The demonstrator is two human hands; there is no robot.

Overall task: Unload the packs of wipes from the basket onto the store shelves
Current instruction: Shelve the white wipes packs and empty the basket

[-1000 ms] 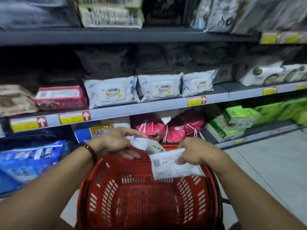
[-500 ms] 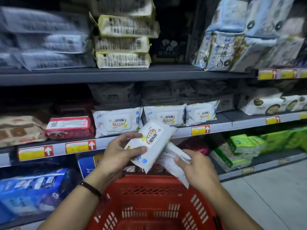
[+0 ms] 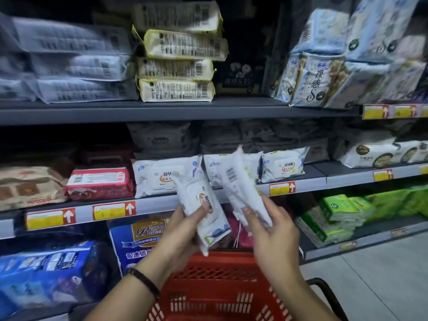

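My left hand (image 3: pixel 183 230) grips a white pack of wipes (image 3: pixel 203 212) with its label facing me, tilted up above the red basket (image 3: pixel 222 295). My right hand (image 3: pixel 273 232) holds a second white pack (image 3: pixel 240 184) with its barcoded back toward me, raised in front of the middle shelf (image 3: pixel 162 203). On that shelf stand matching white packs: one at the left (image 3: pixel 159 174), one at the right (image 3: pixel 283 164), and one between them mostly hidden behind the held pack. The part of the basket in view shows no packs.
A pink pack (image 3: pixel 99 183) and a brown pack (image 3: pixel 30 186) lie left of the wipes. The top shelf (image 3: pixel 162 110) carries stacked yellow-edged packs (image 3: pixel 178 66) and blue-white bags (image 3: pixel 347 59). Green packs (image 3: pixel 340 214) and blue bags (image 3: pixel 46 272) fill the low shelves. Grey floor (image 3: pixel 382 279) lies to the right.
Both hands lifted a pack each out of the basket and rose toward the middle shelf. The right-hand pack now stands higher, in front of the shelved packs.
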